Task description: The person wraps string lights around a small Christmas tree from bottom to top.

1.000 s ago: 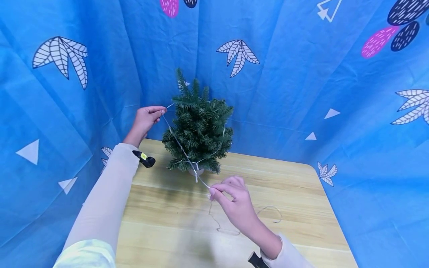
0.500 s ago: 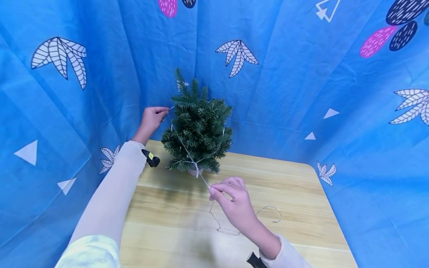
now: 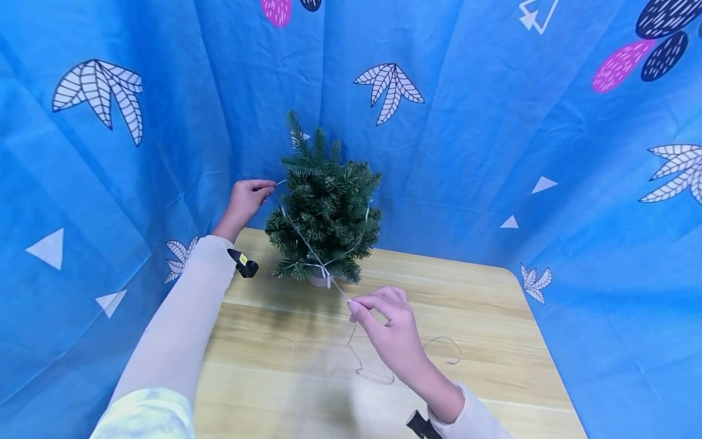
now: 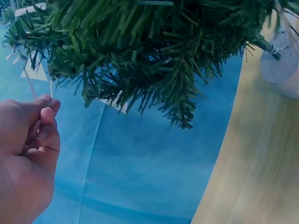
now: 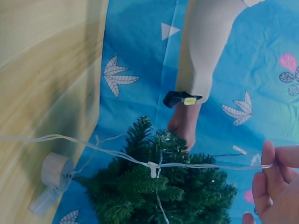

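A small artificial Christmas tree (image 3: 323, 207) stands upright on a pale round base (image 3: 319, 281) near the table's back edge. A thin clear-wired string light (image 3: 310, 247) runs partly round it and slants across its front. At the tree's left side my left hand (image 3: 245, 201) pinches the wire between thumb and fingertips; the left wrist view shows this hand (image 4: 32, 154) beside the branches. My right hand (image 3: 392, 329), nearer the front, pinches another part of the string. A small white bulb (image 5: 153, 170) hangs on the stretched wire in the right wrist view.
Slack wire (image 3: 375, 376) trails below the right hand onto the wooden table (image 3: 263, 378), with a curved length (image 3: 457, 350) to the right. Blue printed cloth (image 3: 466, 152) surrounds the back and sides, close behind the tree.
My left hand has moved slightly right, closer to the tree, still pinching the wire. The right hand has shifted a little up and right, and the stretched string has moved with it.
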`<action>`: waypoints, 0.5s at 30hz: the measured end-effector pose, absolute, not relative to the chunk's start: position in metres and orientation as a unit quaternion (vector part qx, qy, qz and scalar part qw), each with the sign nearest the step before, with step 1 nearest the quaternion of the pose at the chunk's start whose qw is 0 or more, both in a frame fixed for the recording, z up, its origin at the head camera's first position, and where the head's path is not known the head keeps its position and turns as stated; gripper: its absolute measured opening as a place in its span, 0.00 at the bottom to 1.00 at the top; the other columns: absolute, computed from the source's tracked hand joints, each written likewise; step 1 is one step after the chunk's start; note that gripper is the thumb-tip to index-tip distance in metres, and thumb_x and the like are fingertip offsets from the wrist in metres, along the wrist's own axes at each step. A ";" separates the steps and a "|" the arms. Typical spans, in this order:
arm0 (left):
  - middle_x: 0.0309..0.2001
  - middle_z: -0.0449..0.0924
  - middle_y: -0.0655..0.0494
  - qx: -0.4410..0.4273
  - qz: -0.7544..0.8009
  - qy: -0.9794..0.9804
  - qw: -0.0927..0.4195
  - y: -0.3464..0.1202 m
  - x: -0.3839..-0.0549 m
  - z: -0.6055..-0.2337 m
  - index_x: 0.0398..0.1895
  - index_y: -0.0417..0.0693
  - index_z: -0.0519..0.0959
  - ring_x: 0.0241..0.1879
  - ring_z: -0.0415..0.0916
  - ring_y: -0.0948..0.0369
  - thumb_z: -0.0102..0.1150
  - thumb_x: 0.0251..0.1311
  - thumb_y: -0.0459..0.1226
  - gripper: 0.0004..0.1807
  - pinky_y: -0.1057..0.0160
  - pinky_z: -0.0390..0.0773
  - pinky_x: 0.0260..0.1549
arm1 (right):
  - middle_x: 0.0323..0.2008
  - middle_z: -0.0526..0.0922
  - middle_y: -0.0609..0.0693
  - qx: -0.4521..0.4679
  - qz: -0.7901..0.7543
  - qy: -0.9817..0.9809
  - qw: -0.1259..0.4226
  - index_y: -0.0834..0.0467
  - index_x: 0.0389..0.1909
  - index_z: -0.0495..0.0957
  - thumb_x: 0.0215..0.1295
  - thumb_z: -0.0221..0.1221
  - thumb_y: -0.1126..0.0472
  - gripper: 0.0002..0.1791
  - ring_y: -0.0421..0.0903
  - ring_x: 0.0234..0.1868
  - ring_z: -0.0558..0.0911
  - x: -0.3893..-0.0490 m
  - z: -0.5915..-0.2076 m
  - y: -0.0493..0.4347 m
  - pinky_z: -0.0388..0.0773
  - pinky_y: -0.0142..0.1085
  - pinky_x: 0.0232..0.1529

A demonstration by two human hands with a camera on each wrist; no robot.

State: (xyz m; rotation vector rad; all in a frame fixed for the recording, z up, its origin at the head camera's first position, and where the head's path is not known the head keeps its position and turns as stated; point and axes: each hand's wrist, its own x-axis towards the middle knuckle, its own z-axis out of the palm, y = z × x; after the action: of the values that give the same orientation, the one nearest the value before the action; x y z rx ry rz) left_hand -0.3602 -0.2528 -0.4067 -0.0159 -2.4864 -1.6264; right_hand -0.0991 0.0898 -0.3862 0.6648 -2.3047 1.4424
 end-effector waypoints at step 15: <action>0.57 0.82 0.38 -0.036 -0.560 -0.826 0.058 -0.254 -0.352 -0.418 0.60 0.40 0.81 0.35 0.77 0.69 0.56 0.73 0.36 0.17 0.68 0.78 0.35 | 0.34 0.83 0.35 0.205 0.510 -0.821 0.153 0.42 0.27 0.85 0.65 0.67 0.59 0.09 0.47 0.52 0.73 -0.094 -0.388 0.098 0.63 0.50 0.59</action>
State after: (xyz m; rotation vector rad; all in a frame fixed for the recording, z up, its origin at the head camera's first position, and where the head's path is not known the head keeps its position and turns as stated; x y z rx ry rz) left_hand -0.3524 -0.2542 -0.4180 -0.1100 -2.5019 -1.6978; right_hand -0.0936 0.0976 -0.3882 0.5874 -2.3556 1.4619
